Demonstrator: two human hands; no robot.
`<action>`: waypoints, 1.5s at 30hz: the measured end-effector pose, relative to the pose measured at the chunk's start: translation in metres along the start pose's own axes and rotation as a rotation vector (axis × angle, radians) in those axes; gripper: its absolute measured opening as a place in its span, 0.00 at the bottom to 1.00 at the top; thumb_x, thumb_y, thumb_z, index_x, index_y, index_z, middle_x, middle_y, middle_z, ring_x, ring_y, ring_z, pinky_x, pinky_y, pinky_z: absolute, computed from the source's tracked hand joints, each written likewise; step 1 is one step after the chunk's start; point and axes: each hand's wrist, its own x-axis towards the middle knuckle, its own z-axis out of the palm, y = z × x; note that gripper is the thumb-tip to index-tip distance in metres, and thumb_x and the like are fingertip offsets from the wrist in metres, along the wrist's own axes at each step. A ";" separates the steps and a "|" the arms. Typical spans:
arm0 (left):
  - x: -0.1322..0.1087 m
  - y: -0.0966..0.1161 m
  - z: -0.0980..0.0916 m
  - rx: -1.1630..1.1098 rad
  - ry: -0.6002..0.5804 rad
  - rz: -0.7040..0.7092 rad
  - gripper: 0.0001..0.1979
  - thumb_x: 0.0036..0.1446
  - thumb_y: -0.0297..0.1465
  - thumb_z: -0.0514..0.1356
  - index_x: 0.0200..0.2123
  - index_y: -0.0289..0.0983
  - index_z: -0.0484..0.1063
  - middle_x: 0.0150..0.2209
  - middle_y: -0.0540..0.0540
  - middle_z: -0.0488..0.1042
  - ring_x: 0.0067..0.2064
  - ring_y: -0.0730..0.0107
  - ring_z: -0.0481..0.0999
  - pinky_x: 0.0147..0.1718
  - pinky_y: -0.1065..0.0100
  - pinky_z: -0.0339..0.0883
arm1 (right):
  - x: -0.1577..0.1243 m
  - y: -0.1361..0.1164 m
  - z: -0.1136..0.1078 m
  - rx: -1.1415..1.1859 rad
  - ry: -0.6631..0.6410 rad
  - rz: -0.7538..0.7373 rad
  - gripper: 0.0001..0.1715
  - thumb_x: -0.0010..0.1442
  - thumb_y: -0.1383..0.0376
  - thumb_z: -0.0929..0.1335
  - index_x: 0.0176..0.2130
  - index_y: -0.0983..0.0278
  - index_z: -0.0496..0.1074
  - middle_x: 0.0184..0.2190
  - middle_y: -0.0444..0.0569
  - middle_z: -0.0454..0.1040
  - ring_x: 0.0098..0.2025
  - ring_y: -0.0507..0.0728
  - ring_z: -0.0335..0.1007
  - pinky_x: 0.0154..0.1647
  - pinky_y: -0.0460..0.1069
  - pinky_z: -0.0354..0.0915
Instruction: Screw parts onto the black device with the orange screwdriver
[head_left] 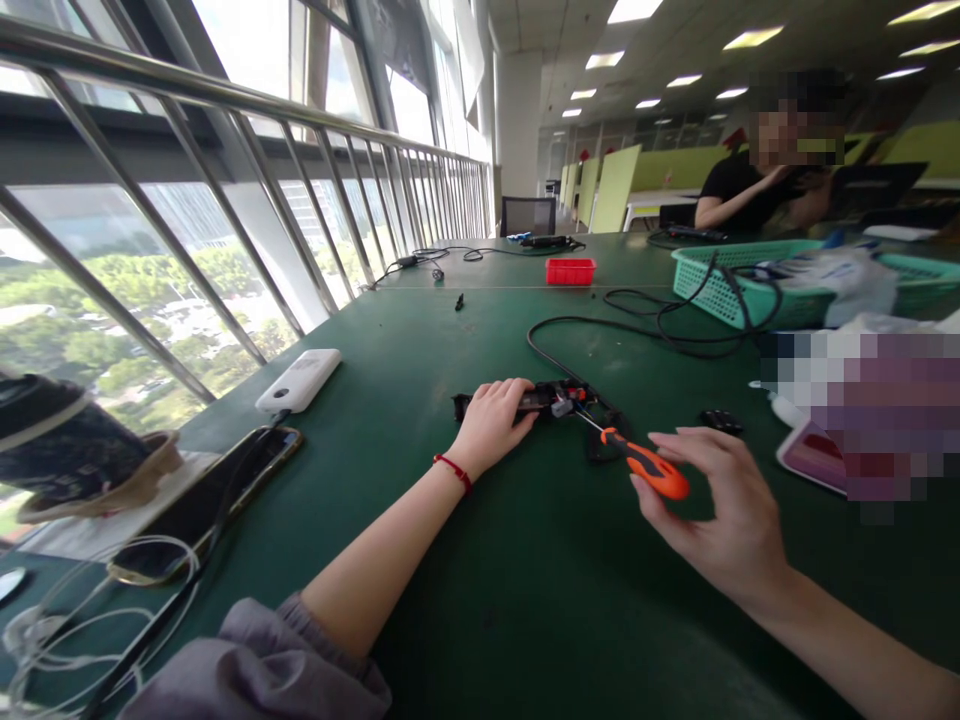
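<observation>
My left hand (495,422) is closed over a long black corded device (534,400) and presses it against the table. The device's right end is opened up, with small wires, a grey part and a red-orange part exposed. In my right hand (731,505) is a screwdriver (646,468) with an orange and black handle, held between thumb and fingers. Its thin shaft points left and down into the open end of the device. Whether the tip sits on a screw is too small to tell. A black piece lies partly under the shaft.
A black cable (570,320) runs from the device towards a green basket (720,285). Further back stands a red tray (570,271). On the left lie a white power bank (301,380), a phone (217,500) and white cords. A co-worker (757,190) sits across, at right.
</observation>
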 end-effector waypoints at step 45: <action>0.000 0.002 -0.002 0.012 -0.009 -0.006 0.11 0.58 0.32 0.54 0.44 0.38 0.62 0.42 0.46 0.72 0.44 0.62 0.71 0.45 0.61 0.60 | 0.001 0.000 -0.001 -0.007 0.030 0.036 0.22 0.53 0.69 0.68 0.48 0.62 0.62 0.34 0.49 0.71 0.38 0.58 0.69 0.40 0.56 0.67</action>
